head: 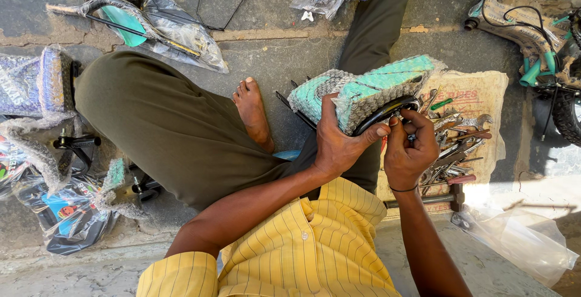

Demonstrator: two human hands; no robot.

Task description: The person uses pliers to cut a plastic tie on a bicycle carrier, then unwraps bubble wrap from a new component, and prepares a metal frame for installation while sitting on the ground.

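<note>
Head view
Setting: stone floor (272, 61), outdoors in sun; the person sits on it barefoot, in olive trousers and a yellow striped shirt.
Saddle: bike saddle (363, 88) wrapped in grey-and-teal foam netting, resting on the lap over the right knee, black underside rim showing at its lower edge.
Left hand: left hand (339, 143) closed on the saddle from below, thumb along the black rim.
Right hand: right hand (410, 146) curled narrow, fingertips pinched at the rim; whether a small part sits between them I cannot tell.
Handling (judged): light, stiff shell under soft, springy wrap; netting likely slips over the shell, so a firm hold belongs on the hard rim or underside, not the padding.
Nearby: pile of spanners (454, 146) on a sack (484, 88) just beside the right hand; hammer (436, 199) at the sack's near edge; plastic-wrapped bike parts (151, 19) well apart, upper left.
</note>
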